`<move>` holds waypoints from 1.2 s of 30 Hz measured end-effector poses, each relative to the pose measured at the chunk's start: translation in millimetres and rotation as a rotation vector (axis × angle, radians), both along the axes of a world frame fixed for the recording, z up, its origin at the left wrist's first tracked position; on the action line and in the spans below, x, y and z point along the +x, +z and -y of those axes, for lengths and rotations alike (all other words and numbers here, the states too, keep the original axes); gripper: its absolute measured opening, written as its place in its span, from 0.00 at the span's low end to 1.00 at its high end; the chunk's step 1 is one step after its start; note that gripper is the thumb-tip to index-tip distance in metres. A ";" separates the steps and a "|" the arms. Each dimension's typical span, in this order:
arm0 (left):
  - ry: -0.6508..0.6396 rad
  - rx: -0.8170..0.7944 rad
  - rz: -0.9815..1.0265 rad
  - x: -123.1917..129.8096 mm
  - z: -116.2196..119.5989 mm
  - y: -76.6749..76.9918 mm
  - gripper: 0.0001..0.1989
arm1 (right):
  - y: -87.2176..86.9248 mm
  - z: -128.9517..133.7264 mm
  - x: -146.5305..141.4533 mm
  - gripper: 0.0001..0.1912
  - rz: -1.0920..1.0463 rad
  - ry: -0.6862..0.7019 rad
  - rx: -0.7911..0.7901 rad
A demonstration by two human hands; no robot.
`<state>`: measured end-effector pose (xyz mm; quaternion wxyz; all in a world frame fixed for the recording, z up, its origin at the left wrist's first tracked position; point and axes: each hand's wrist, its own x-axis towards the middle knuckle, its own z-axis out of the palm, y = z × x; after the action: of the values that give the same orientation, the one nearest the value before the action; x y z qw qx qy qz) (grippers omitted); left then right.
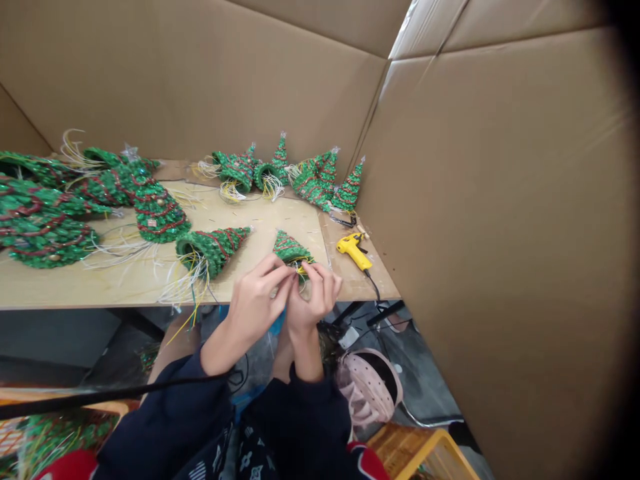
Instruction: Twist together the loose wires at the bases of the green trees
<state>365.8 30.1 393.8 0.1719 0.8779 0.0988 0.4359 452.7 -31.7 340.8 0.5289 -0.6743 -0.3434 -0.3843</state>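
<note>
1. Left hand [257, 297] and right hand [314, 297] curl nearly shut, pinching yellow wires [301, 270] under a small green tree [290, 250].
2. Past the hands, bumpy, sparkly cone trees [210, 250] lie on a flat wood table [280, 223].
3. Right of the right hand sits a yellow glue gun [353, 250].
4. Brown cardboard walls [500, 200] stand around the table.

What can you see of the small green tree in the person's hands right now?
The small green tree is a cone of shiny, glittery green material wound with red strands. It is tilted, with its pointed tip up and to the left, and sits just above the table edge. The fingertips of the left hand and right hand touch its lower end, partly hiding its base. Thin yellow wires show there.
</note>
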 end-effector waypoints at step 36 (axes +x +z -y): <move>-0.847 -0.549 -0.199 66.5 -73.4 14.3 0.12 | 31.1 11.0 83.3 0.09 -0.617 1.113 -0.215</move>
<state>432.3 103.5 408.0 0.5475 0.8006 -0.1385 0.2005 536.0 -42.7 371.9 0.6532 -0.5242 -0.5102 0.1955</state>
